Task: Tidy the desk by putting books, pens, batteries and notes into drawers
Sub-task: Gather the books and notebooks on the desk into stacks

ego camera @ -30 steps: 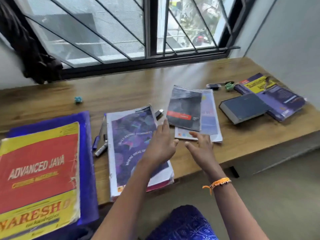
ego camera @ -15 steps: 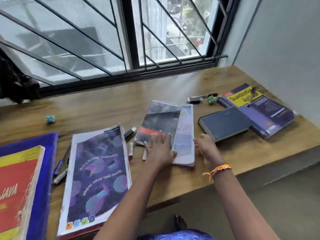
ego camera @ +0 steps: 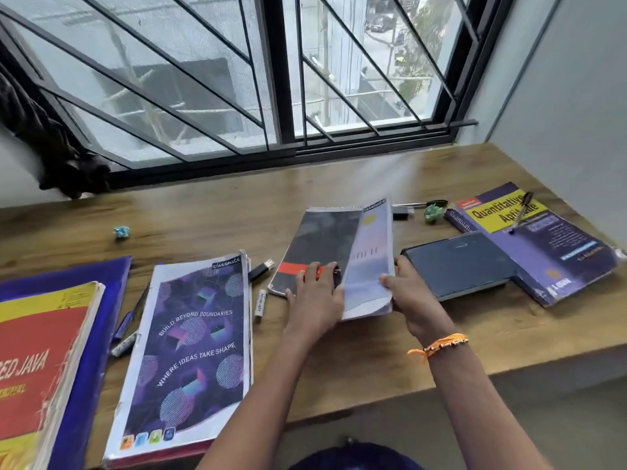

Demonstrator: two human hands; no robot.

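Note:
A dark spiral notebook (ego camera: 319,242) with a red band lies half over a pale lilac notebook (ego camera: 371,262) at the middle of the wooden desk (ego camera: 356,354). My left hand (ego camera: 315,300) rests palm down on the dark cover, fingers spread across the red band. My right hand (ego camera: 409,295) grips the lilac notebook's near right edge, which curls up off the desk. A purple classmate notebook (ego camera: 193,351) lies to the left. A dark blue book (ego camera: 458,262) overlaps the Quantitative Aptitude book (ego camera: 536,245) on the right.
A red and yellow Java book (ego camera: 34,368) sits on a blue folder (ego camera: 88,300) at far left. Pens (ego camera: 127,329), a white marker (ego camera: 260,304) and a USB stick (ego camera: 261,269) lie between the notebooks. Crumpled notes, blue (ego camera: 121,231) and green (ego camera: 432,212), lie near the window.
My left hand slid further onto the dark notebook. My right hand moved from the desk beside the lilac notebook to grip its edge, which now lifts.

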